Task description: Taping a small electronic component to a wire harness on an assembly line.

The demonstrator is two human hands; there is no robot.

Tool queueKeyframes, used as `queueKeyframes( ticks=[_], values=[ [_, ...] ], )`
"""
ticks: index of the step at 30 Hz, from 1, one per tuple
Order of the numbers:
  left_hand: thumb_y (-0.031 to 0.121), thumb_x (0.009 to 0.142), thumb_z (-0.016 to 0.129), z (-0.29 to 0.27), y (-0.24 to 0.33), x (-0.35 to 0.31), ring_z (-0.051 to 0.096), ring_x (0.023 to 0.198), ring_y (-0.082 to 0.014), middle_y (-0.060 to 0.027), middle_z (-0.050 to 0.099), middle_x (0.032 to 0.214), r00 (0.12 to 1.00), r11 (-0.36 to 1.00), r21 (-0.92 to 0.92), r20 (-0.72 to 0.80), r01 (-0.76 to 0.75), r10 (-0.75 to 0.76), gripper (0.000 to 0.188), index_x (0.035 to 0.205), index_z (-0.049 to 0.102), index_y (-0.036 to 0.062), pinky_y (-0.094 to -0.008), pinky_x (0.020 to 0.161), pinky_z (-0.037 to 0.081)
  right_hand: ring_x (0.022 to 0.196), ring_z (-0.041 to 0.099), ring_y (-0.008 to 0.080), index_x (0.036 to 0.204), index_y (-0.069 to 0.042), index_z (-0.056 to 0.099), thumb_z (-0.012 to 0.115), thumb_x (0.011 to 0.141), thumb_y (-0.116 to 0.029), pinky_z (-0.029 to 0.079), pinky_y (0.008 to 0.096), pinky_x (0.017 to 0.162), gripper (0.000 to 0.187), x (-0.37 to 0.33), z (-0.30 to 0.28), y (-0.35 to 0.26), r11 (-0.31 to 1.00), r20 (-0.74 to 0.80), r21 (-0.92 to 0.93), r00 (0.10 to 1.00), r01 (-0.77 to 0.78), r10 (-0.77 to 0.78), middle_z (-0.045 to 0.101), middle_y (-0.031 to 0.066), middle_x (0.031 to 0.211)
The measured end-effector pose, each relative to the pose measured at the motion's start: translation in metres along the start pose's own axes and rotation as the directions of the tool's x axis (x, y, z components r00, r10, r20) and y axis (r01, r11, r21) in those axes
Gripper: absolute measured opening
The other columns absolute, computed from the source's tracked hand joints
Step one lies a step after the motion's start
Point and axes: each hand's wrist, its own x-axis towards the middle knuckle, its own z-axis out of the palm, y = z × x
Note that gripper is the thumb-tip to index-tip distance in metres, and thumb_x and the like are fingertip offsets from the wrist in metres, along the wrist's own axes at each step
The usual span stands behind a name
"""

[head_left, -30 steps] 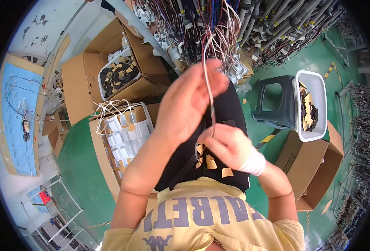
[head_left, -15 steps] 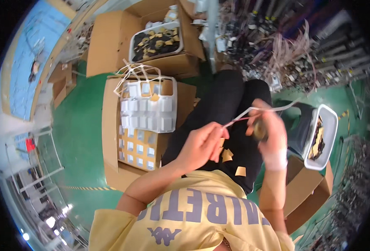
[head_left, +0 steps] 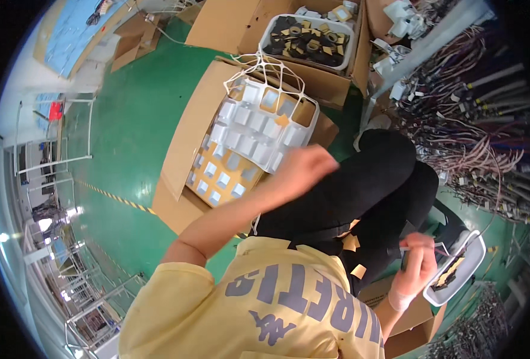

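Observation:
My left hand (head_left: pixel 305 172) is over my thigh, beside the lower right edge of a white plastic tray (head_left: pixel 241 134) with raised square cups. Its fingers look curled but are blurred, and I cannot make out anything in them. My right hand (head_left: pixel 417 263) is closed at the right of my lap, close to a white bin (head_left: pixel 479 254) holding dark and tan pieces. A thin pale cable (head_left: pixel 441 246) shows at its fingertips. Several small tan paper pieces (head_left: pixel 351 243) lie on my dark trousers. The tape roll seen earlier is hidden from view.
The tray rests on an open cardboard box (head_left: pixel 178 161) with a tan, square-holed layer. Beyond it, another cardboard box (head_left: pixel 217 27) holds a white tub (head_left: pixel 265 39) of black and tan pieces. Bundled cables (head_left: pixel 486 107) hang at the right, near metal rails.
My hands have moved apart: the left up and left toward the tray, the right down toward the bin. The cable no longer stretches between them. The view has turned.

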Motion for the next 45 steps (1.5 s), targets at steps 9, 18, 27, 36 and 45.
queueKeyframes(
  ticks=[9, 18, 27, 36, 45],
  values=[
    [0.029, 0.076, 0.073, -0.059, -0.192, 0.035, 0.058, 0.084, -0.0345, -0.0176, 0.059, 0.089, 0.900, 0.874, 0.279, -0.305, 0.398, -0.313, 0.038, 0.089, 0.054, -0.0002, -0.0411, 0.072, 0.046, 0.079, 0.053, 0.0251, 0.073, 0.001, 0.050, 0.053, 0.080, 0.002, 0.043, 0.0372, 0.076, 0.008, 0.021, 0.028, -0.017, 0.984, 0.171, 0.078, 0.970, 0.160, -0.171, 0.057, 0.0119, 0.080],
    [0.033, 0.077, 0.073, -0.081, -0.140, -0.010, 0.057, 0.088, -0.0335, -0.0193, 0.058, 0.095, 0.832, 0.873, 0.346, -0.543, 0.343, -0.112, 0.048, 0.102, 0.050, -0.0013, -0.0423, 0.077, 0.046, 0.084, 0.059, 0.0259, 0.078, 0.002, 0.064, 0.065, 0.073, 0.001, 0.047, 0.0323, 0.078, 0.005, 0.060, 0.136, -0.016, 0.920, 0.553, 0.073, 0.752, 0.385, -0.359, 0.062, 0.0141, 0.105],
    [0.037, 0.077, 0.073, -0.087, -0.173, 0.008, 0.060, 0.077, -0.0257, -0.0157, 0.063, 0.087, 0.893, 0.880, 0.309, -0.385, 0.362, -0.232, 0.051, 0.104, 0.058, -0.0042, -0.0355, 0.071, 0.049, 0.092, 0.057, 0.0260, 0.078, -0.010, 0.063, 0.056, 0.079, -0.018, 0.045, 0.0414, 0.074, 0.011, 0.096, 0.293, 0.112, 0.699, 0.886, -0.065, 0.364, 0.713, -0.289, 0.060, 0.0054, 0.094],
    [0.038, 0.091, 0.053, -0.162, -0.154, 0.001, 0.060, 0.090, -0.0162, -0.0037, 0.063, 0.103, 0.781, 0.475, -0.678, 0.243, 0.561, -0.575, 0.036, 0.108, 0.058, 0.0073, -0.0343, 0.081, 0.048, 0.097, 0.058, 0.0272, 0.083, -0.011, 0.065, 0.057, 0.081, -0.022, 0.045, 0.0423, 0.081, 0.015, 0.097, 0.291, 0.134, 0.673, 0.899, -0.333, 0.439, 0.661, 0.014, 0.062, 0.0051, 0.094],
    [0.020, 0.084, 0.065, -0.142, -0.096, -0.057, 0.058, 0.102, -0.0177, -0.0055, 0.060, 0.112, 0.930, 0.535, -0.844, -0.205, -0.011, -0.305, 0.041, 0.120, 0.052, 0.0060, -0.0351, 0.089, 0.048, 0.099, 0.059, 0.0282, 0.079, -0.003, 0.064, 0.053, 0.085, -0.012, 0.044, 0.0354, 0.087, 0.016, 0.103, 0.255, 0.060, 0.979, 0.724, 0.083, 0.663, 0.188, -0.189, 0.066, 0.0079, 0.086]
  ],
)
